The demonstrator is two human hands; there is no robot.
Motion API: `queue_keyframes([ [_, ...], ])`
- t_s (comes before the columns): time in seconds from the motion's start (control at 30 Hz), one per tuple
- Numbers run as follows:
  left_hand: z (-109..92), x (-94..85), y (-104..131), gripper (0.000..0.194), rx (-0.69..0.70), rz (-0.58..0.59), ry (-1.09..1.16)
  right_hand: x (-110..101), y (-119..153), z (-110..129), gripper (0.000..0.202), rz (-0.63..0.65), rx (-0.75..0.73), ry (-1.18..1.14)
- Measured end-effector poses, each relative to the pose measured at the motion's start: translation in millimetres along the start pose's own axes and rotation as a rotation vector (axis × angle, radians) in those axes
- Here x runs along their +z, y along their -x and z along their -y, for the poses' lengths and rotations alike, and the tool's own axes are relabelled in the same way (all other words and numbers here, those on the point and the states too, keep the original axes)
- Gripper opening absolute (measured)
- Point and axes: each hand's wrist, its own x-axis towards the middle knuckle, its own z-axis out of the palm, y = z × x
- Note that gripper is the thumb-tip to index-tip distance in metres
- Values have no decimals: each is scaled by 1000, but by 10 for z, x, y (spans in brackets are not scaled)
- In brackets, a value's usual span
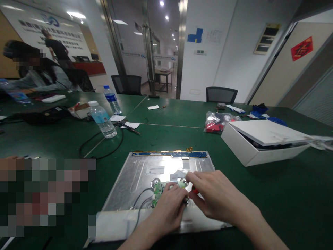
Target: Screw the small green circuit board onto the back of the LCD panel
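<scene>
A silver display panel (122,184) lies flat on the green table, with a blue circuit strip (156,154) along its far edge. Near its middle sits a green circuit board (156,194), with dark cables running from its left side. My left hand (173,201) rests on the right part of this board, fingers bent together; whatever lies under them is hidden. Just to the right, my right hand (208,191) has its fingers closed around a small red-handled tool (194,189), mostly covered by the hand. The fingertips of both hands nearly meet at the board's right edge.
An open white box (275,156) stands at the right, beside a plastic bag with red items (215,123). Two water bottles (102,119) (111,100), a black cable (114,149) and papers (131,125) lie left of centre. A person (39,69) sits at the far left.
</scene>
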Motion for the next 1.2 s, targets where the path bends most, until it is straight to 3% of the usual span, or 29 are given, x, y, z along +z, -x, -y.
queue_keyframes([
  [0.1,9,9,8,21,3,0,0,14,-5,-4,13,10,36,36],
  [0.3,7,9,-5,20,2,-4,-5,-6,3,-3,12,2,-36,-35],
  [0.5,20,27,-5,24,31,-7,9,18,-10,-2,13,18,21,29],
  [0.7,23,27,-8,22,14,15,-1,-24,14,1,12,34,-35,-38],
  [0.9,15,14,-4,25,27,13,-4,-2,-15,0,12,45,54,25],
  [1.07,9,20,-1,20,11,3,-11,-41,11,-3,12,56,-13,-70],
  [1.2,13,36,5,24,11,5,-7,24,-6,-3,10,29,7,-17],
])
